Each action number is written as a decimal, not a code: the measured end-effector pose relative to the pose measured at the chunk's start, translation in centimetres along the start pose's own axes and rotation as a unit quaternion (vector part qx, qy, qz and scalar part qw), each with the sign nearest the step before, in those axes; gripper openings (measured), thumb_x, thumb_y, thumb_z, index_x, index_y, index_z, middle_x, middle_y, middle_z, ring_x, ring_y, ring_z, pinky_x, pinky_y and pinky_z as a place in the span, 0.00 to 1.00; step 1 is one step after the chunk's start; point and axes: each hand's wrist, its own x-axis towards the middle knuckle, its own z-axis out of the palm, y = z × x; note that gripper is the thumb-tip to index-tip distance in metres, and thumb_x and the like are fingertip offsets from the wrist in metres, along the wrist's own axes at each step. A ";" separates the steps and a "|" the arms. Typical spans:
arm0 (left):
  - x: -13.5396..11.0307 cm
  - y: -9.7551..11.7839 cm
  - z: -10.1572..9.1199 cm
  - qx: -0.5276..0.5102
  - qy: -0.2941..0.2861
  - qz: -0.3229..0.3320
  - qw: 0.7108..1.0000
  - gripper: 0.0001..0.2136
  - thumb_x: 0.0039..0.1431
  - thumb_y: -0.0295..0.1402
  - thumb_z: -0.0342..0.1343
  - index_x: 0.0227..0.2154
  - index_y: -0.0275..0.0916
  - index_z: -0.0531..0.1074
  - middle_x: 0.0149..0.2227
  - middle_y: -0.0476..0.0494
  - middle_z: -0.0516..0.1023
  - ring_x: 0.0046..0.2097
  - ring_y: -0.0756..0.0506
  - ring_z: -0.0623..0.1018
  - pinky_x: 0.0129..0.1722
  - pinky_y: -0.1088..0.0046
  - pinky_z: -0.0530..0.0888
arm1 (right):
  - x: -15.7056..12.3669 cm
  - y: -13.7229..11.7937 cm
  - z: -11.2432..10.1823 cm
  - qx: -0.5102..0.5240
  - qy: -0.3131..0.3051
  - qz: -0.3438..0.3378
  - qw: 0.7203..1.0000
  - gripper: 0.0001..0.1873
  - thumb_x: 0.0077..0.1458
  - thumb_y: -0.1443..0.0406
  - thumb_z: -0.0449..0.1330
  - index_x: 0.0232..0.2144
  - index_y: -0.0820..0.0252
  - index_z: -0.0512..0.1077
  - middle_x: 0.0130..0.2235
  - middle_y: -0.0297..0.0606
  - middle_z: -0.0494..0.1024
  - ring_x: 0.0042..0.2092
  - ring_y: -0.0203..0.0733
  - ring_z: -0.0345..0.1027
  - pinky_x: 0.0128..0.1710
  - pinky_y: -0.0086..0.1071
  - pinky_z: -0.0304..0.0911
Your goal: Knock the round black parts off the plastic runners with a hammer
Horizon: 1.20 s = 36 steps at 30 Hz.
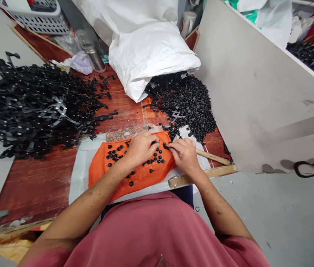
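Note:
An orange cloth (140, 178) lies on a white sheet in front of me, dotted with several small black round plastic caps (157, 157). My left hand (141, 148) rests knuckles-up on the cloth's far edge with its fingers curled. My right hand (185, 154) sits beside it at the cloth's right corner, fingers pinched on a small black piece that I cannot make out. Just beyond both hands a heap of the same black caps (187, 102) spills from under a white woven sack (148, 55).
A big pile of black flat plastic strips (31, 107) covers the table's left side. A wooden handle (212, 157) lies right of my right hand. A grey panel (257, 92) walls the right. A metal flask (94, 57), basket (38, 16) and mug (188, 23) stand at the back.

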 end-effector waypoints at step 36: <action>-6.1 -0.5 0.4 0.210 0.012 0.070 0.975 0.14 0.68 0.24 0.51 0.27 0.39 0.76 0.28 0.44 0.78 0.34 0.42 0.74 0.39 0.60 0.58 | 4.8 -4.3 1.9 -0.051 -0.108 -0.009 0.993 0.10 0.62 0.64 0.63 0.29 0.53 0.82 0.32 0.38 0.80 0.40 0.46 0.68 0.41 0.41 0.50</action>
